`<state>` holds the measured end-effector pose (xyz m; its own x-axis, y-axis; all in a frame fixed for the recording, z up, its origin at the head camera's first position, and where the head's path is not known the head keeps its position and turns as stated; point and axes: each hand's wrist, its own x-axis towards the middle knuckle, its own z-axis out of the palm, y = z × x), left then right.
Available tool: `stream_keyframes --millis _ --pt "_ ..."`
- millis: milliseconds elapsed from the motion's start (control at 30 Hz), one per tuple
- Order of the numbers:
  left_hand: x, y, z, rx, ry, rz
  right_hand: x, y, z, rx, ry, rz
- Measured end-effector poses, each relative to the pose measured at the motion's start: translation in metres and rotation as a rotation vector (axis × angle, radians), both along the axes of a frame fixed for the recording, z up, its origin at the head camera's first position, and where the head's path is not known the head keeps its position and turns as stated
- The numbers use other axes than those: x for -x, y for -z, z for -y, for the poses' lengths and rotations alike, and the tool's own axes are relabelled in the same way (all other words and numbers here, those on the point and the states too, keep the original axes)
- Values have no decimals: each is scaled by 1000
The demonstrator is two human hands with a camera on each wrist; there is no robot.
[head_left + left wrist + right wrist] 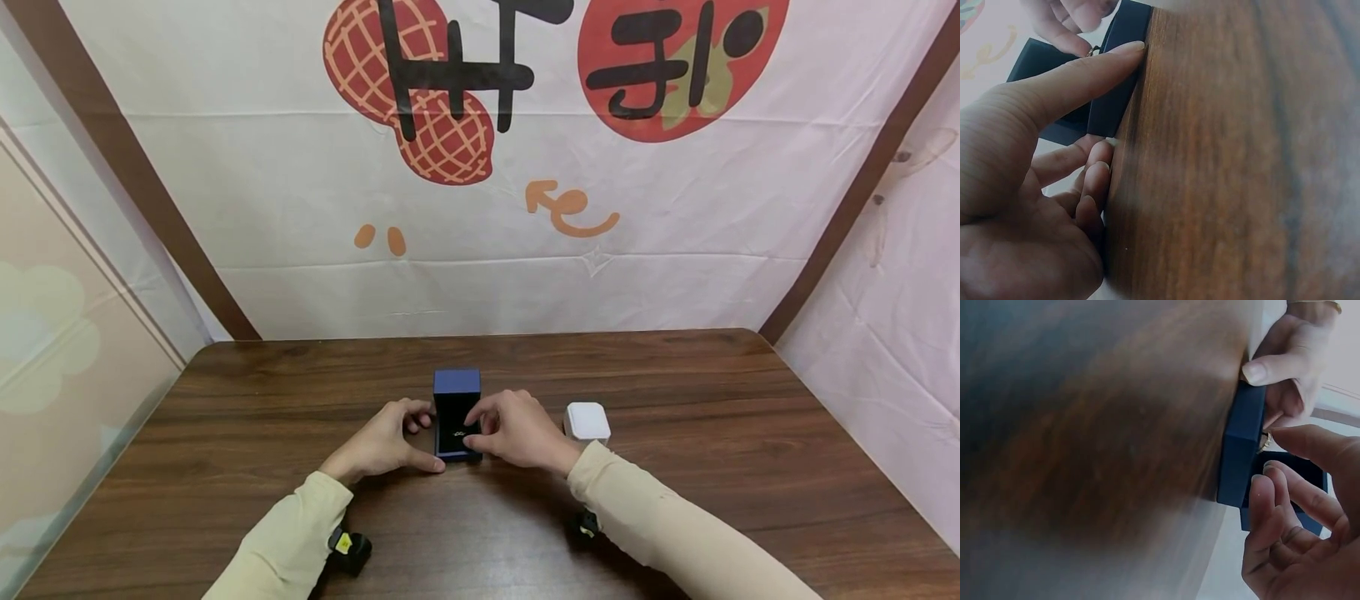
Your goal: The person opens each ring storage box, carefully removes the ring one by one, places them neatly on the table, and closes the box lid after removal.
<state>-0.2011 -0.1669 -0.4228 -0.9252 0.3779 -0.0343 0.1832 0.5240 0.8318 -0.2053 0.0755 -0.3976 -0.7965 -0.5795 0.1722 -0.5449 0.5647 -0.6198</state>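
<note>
A dark blue ring box (457, 381) stands on the table with its lid raised and a black inside. In its base sits a gold-coloured ring (1264, 442) that rises from the insert. My left hand (386, 442) holds the box at its left side, the thumb (1100, 72) against the front and the other fingers bent by the side. My right hand (517, 429) reaches into the opening from the right. Its thumb (1297, 439) is at the ring, while the index fingertip stands a little apart from it.
A small white box (587, 422) with rounded corners stands right of the ring box, close behind my right wrist. The brown wooden table (225, 433) ends at a printed white cloth wall (300, 300).
</note>
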Motion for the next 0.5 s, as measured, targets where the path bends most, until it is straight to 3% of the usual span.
stream_keyframes --millis 500 --pt "-1 -1 -1 0 0 10 3 5 8 -7 31 -21"
